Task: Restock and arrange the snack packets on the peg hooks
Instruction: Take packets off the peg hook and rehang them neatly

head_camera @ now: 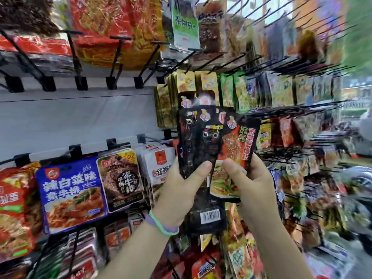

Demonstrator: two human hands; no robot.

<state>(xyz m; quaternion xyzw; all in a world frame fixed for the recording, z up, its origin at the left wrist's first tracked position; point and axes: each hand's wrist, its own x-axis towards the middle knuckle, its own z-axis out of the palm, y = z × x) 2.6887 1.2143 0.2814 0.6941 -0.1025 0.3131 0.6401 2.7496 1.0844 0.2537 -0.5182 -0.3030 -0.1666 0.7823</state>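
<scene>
My left hand [181, 190] grips a fanned stack of black snack packets [198, 141] from below, thumb across their front. My right hand [249, 184] pinches the frontmost black-and-red packet [237, 156] at its lower part, thumb on its face. One packet in the stack hangs lower and shows a barcode [210, 216]. The packets are held up in front of the peg wall, below a row of gold packets [187, 85]. Several black peg hooks [118, 57] in the upper middle row stick out bare.
A blue packet [72, 194], a dark packet [120, 178] and white packets [159, 164] hang on the lower left hooks. Red packets [100, 23] hang above. Green packets [239, 91] and many blurred packets fill the pegs on the right.
</scene>
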